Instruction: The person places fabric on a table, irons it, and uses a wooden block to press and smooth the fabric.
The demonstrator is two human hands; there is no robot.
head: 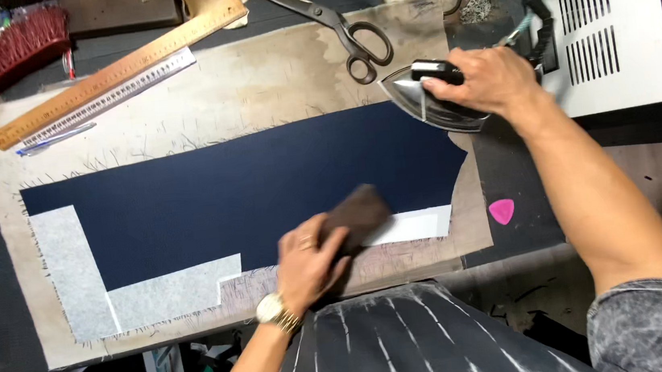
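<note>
A dark navy fabric piece (250, 190) lies flat on a stained beige pressing cloth (256, 84). White interfacing strips (72, 271) run along its left and lower edges. My left hand (310, 265), with a gold wristwatch, presses a dark brown wooden block (358, 216) onto the lower edge of the fabric; the block is motion-blurred. My right hand (486, 78) grips the black handle of a steel iron (428, 100), which sits at the fabric's upper right corner.
Black-handled scissors (336, 24) lie above the cloth. A wooden ruler (118, 73), a clear ruler and a pen sit upper left, beside a red-bristled brush (10, 43). A pink tailor's chalk (502, 211) lies right of the cloth. A white vented box (614, 21) stands far right.
</note>
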